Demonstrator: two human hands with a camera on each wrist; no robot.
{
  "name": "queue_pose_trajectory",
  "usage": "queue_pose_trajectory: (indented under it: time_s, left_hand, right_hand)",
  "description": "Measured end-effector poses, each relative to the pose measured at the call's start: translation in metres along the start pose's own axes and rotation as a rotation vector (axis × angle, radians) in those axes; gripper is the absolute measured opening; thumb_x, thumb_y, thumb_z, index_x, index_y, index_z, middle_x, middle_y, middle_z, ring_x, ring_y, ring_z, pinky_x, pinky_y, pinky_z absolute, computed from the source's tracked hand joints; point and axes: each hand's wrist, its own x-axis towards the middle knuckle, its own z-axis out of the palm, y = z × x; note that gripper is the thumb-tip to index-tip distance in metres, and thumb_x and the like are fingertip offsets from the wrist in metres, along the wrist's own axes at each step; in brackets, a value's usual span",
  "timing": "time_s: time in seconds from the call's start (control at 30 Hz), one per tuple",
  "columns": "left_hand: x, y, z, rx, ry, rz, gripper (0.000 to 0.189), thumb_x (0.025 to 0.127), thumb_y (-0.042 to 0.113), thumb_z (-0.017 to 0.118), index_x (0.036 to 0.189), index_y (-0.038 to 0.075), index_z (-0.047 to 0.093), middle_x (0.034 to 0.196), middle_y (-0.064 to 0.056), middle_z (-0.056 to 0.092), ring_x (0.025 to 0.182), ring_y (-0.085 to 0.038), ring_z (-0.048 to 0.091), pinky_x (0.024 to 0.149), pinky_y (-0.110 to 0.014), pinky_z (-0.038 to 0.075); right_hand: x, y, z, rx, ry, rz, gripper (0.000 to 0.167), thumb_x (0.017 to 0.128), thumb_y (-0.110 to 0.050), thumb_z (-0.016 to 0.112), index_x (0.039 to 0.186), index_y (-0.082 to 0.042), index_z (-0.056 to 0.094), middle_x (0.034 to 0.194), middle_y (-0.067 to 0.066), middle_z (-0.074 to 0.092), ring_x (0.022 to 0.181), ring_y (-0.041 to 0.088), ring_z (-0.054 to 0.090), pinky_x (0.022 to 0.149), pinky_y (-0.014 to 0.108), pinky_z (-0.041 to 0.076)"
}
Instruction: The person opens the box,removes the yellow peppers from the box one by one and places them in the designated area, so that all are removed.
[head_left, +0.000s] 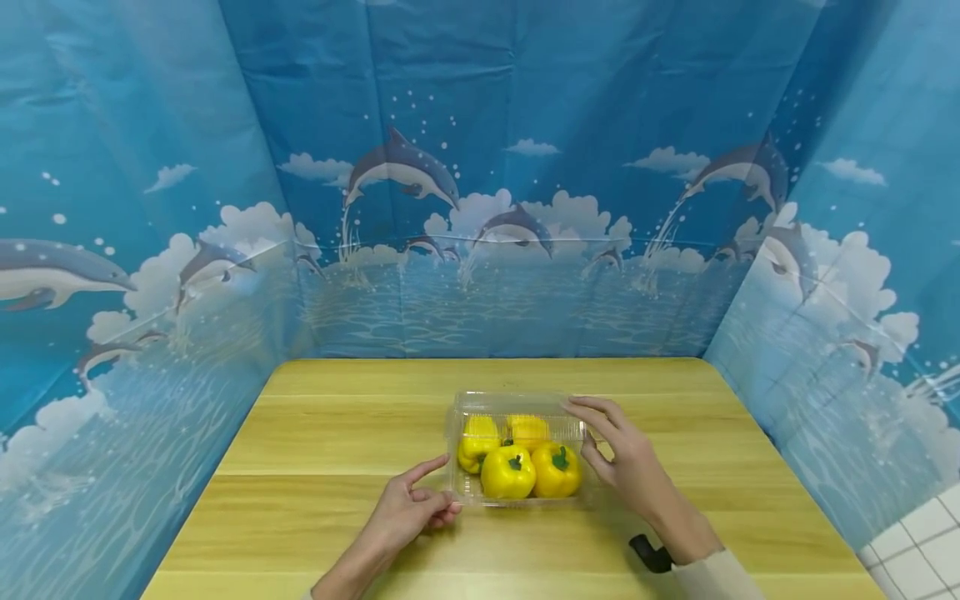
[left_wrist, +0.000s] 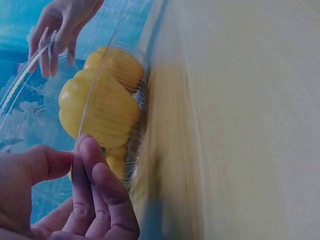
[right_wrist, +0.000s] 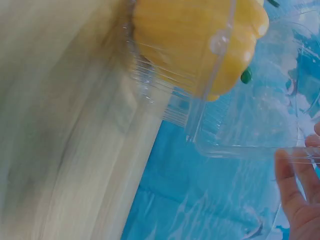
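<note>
A clear plastic clamshell container (head_left: 491, 503) stands on the table with several yellow bell peppers (head_left: 508, 475) inside, their green stems showing. Its hinged lid (head_left: 480, 403) is raised at the far side. My left hand (head_left: 411, 510) pinches the container's rim at the near left corner between thumb and fingertips; the left wrist view shows this thin edge (left_wrist: 89, 102) running up from the fingers. At the right, my right hand (head_left: 628, 458) holds the lid's edge, fingers hooked over it. In the right wrist view the fingertips (right_wrist: 282, 159) meet the clear lid (right_wrist: 240, 151).
The wooden table (head_left: 337, 425) spreads out around the container. Blue curtains (head_left: 487, 308) printed with dolphins enclose its back and both sides. A black band (head_left: 651, 554) shows at my right wrist, and white tiles (head_left: 918, 546) appear at the lower right.
</note>
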Motion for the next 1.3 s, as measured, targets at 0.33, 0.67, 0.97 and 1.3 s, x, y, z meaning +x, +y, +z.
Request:
queue_pose_trajectory:
  time_s: [0.33,0.67,0.97,1.3]
  left_hand:
    - [-0.002,0.003,0.004,0.027,0.021,0.028,0.076,0.107,0.008,0.079,0.175,-0.001,0.047,0.101,-0.016,0.090,0.083,-0.019,0.083,0.078,-0.029,0.070]
    - [-0.003,0.005,0.004,0.056,0.028,0.052,0.076,0.108,0.008,0.079,0.175,-0.001,0.046,0.104,-0.019,0.089,0.088,-0.023,0.084,0.079,-0.030,0.071]
    - [-0.006,0.004,0.006,0.084,0.056,0.071,0.080,0.103,0.006,0.080,0.175,0.000,0.048,0.110,-0.019,0.086,0.089,-0.024,0.082,0.077,-0.029,0.068]
    - [-0.007,0.003,0.008,0.105,0.053,0.133,0.081,0.104,0.006,0.081,0.175,-0.004,0.044,0.143,-0.029,0.074,0.110,-0.023,0.080,0.082,-0.031,0.071]
  right_hand:
    - [0.013,0.009,0.003,0.074,0.100,0.170,0.079,0.099,0.020,0.077,0.171,-0.002,0.054,0.157,0.027,0.068,0.146,0.030,0.066,0.121,0.015,0.054]
    - [0.019,0.018,0.012,0.298,0.065,0.397,0.071,0.114,0.007,0.065,0.175,0.004,0.028,0.176,0.032,0.050,0.167,0.030,0.053,0.128,0.010,0.041]
    - [0.022,0.026,0.019,0.331,-0.059,0.446,0.080,0.117,-0.001,0.065,0.182,-0.005,0.019,0.187,0.027,0.035,0.168,0.056,0.043,0.136,0.038,0.042]
    - [0.020,0.038,0.022,0.331,-0.152,0.518,0.098,0.118,-0.007,0.066,0.190,-0.020,0.000,0.186,0.030,0.031,0.164,0.059,0.048,0.128,0.078,0.047]
